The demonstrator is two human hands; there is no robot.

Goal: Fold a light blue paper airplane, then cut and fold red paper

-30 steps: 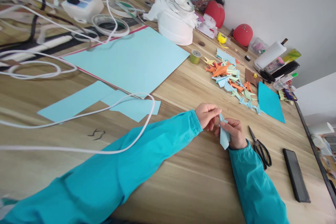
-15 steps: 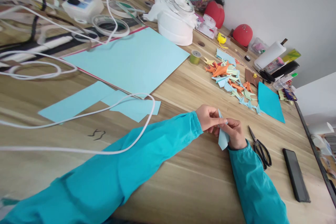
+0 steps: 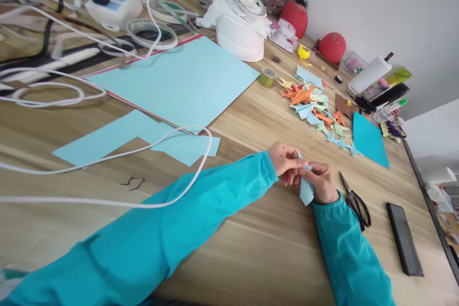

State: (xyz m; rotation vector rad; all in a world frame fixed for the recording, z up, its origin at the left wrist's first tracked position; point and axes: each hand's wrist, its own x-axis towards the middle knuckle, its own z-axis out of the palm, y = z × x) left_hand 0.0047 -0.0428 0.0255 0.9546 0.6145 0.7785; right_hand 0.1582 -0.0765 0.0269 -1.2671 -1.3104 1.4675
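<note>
A small folded piece of light blue paper is held between both my hands just above the wooden table. My left hand pinches its upper tip with closed fingers. My right hand grips its right side, fingers curled around it. Both arms are in teal sleeves. A pile of folded paper cranes in orange, blue and green lies beyond my hands.
Black scissors and a black flat bar lie right of my hands. A large light blue sheet, blue offcuts, a teal sheet, a white cable, tape rolls, a white container and clutter fill the far side.
My hands have shifted slightly and worked the fold; the paper's upper tip is now more covered by the fingers. Nothing else moved.
</note>
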